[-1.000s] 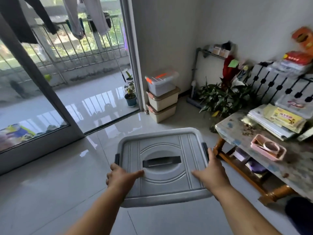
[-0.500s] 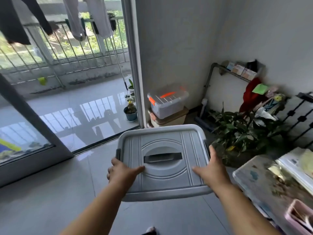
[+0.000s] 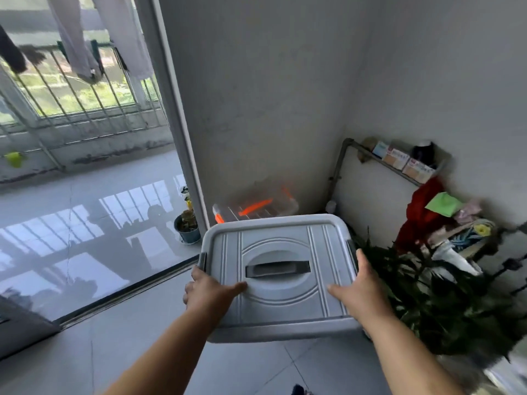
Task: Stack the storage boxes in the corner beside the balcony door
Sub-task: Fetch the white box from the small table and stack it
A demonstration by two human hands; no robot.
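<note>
Item: grey storage box (image 3: 281, 276), lid on, dark handle at centre, held clear of the floor. Gripped at left rim by left hand (image 3: 209, 293), thumb on lid, fingers curled beside the latch. Gripped at right rim by right hand (image 3: 360, 289), thumb on lid, fingers wrapped over the edge, mostly hidden. Just beyond the fingertips: clear box with orange clips (image 3: 256, 208), blurred, beside balcony door frame (image 3: 174, 109). Right of right-hand fingers: leafy plant (image 3: 445, 303).

Both hands, left hand (image 3: 209, 292) and right hand (image 3: 360, 289), grip grey storage box (image 3: 278, 280) near clear box (image 3: 256, 208).
</note>
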